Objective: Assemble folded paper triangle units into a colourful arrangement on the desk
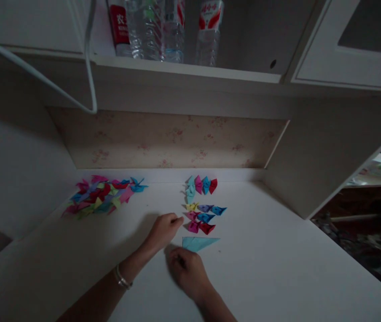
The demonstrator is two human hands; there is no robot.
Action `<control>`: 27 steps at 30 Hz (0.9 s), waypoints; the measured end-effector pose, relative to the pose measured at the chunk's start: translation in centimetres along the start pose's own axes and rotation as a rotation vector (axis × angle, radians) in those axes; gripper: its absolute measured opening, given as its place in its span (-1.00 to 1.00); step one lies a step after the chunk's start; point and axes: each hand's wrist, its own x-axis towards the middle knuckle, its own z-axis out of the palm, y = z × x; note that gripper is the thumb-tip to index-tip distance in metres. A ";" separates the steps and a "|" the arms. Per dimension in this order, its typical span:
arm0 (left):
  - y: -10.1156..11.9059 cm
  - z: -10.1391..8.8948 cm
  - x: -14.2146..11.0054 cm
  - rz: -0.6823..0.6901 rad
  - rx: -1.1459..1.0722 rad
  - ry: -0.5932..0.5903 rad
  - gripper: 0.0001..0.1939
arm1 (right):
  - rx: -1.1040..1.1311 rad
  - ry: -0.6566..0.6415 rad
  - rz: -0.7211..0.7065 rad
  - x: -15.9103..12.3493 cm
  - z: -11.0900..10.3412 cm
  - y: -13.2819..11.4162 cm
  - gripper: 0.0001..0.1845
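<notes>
My left hand (166, 230), with a bracelet (122, 277) on its wrist, is closed just left of several small folded paper pieces. Whether anything is between its fingers is hidden. The closest ones are a pink folded piece (193, 215) and a magenta one (193, 227), beside a red one (207, 228). Below them my right hand (190, 273) has its fingers curled in; what they hold, if anything, does not show. Flat on the table just beyond its knuckles lies a teal paper triangle (198, 243), its lower edge partly behind the hand.
On the white tabletop (277, 259), a pile of colourful folded paper pieces (101, 194) lies at the back left. More folded pieces (206, 184) line the back edge. Overhead, a shelf (183, 69) holds plastic bottles (208, 33); a white cable (91, 85) hangs at left.
</notes>
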 end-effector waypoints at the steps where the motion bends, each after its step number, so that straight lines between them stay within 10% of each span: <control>1: -1.4 -0.6 -1.4 -0.031 -0.014 0.020 -0.58 | -0.002 0.001 0.000 -0.1 0.0 -0.1 -0.73; 10: -12.0 -6.7 -10.8 -0.379 -0.335 0.115 -0.50 | -0.086 -0.010 0.055 -0.3 0.6 -0.4 -0.78; 21: -12.0 -7.0 -11.3 -0.401 -0.393 0.125 -0.51 | 0.014 -0.034 0.212 -0.1 1.6 -0.4 -0.71; 27: -13.0 -6.5 -11.0 -0.365 -0.419 0.082 -0.50 | 0.214 -0.231 0.190 7.8 4.7 -3.4 -0.80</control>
